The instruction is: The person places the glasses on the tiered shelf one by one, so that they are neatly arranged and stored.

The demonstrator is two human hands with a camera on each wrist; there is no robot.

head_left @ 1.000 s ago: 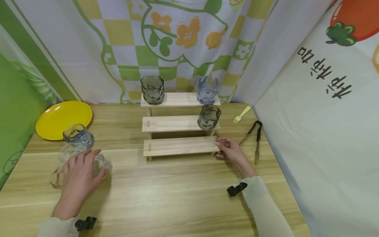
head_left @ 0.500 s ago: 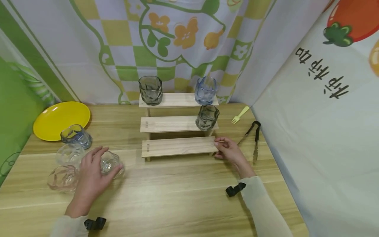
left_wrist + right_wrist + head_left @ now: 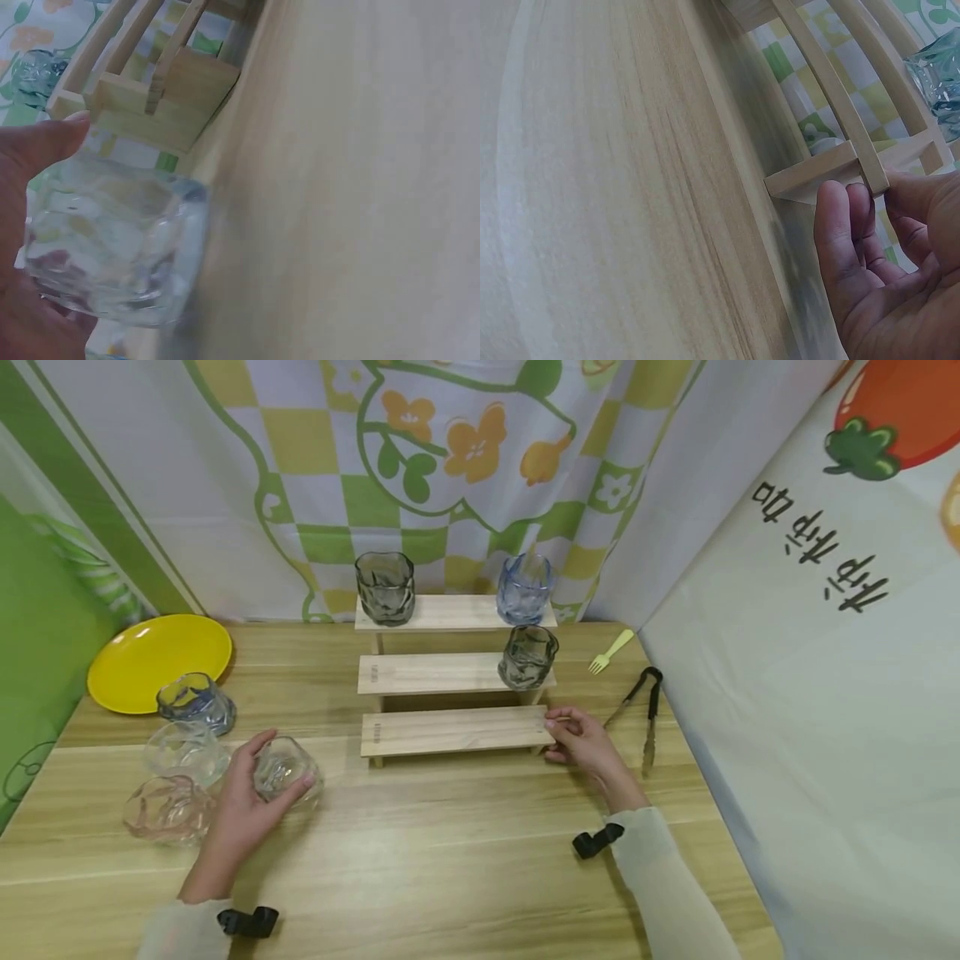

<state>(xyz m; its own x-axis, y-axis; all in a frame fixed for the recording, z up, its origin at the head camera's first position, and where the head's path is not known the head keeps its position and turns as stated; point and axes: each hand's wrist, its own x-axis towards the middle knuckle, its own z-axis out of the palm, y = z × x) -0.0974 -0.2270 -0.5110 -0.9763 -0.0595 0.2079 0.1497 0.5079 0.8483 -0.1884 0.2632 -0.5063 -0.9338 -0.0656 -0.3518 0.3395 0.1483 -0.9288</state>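
Left hand (image 3: 238,810): thumb and fingers curled around a clear glass tumbler (image 3: 287,768), located left of the three-tier wooden rack (image 3: 431,673); right hand (image 3: 588,747): thumb and fingers pinch the right end of the lowest shelf (image 3: 453,732); pink-tinted tumbler (image 3: 167,812): just left of the left hand; smoky-gray tumbler (image 3: 528,658): on the middle shelf, right end.

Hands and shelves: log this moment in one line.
left hand: holds clear glass | right hand: pinches lowest shelf at right end | middle shelf: one gray glass | top shelf: second gray glass, blue glass
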